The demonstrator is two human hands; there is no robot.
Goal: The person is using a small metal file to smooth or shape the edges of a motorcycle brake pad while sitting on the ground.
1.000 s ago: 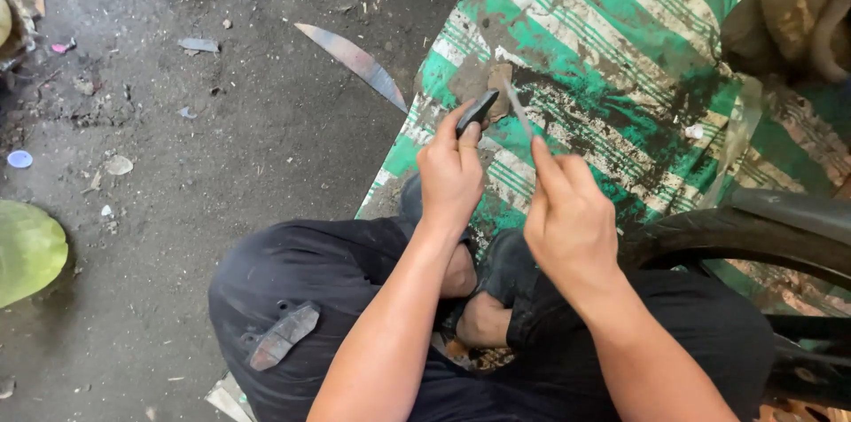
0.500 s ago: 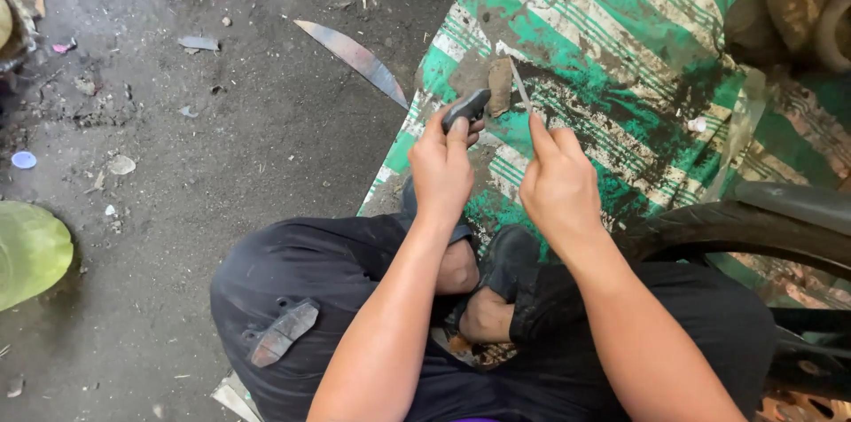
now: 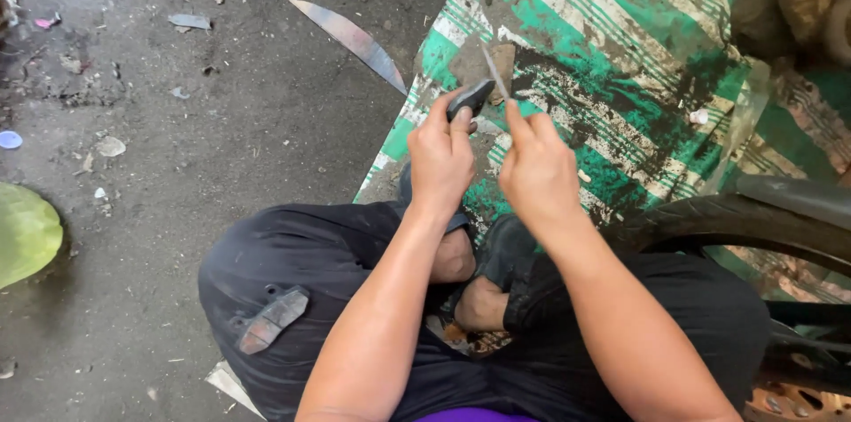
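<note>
Item: small dark part (image 3: pixel 471 96), pinched in my left hand (image 3: pixel 441 159) above the green striped mat (image 3: pixel 620 41). My right hand (image 3: pixel 537 175) grips a thin metal strip (image 3: pixel 494 72), now raised edge-on beside the part; earlier it lay flatter.

Dirty concrete floor (image 3: pixel 177 209) with a striped mat

The green-and-white mat (image 3: pixel 620 41) lies on it; just left of the mat a curved metal blade (image 3: pixel 350 36), farther left scattered scraps and a green leaf (image 3: pixel 25 231).

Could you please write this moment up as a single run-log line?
left hand: holds small dark part | right hand: holds thin metal strip against it | below: green striped mat
</note>
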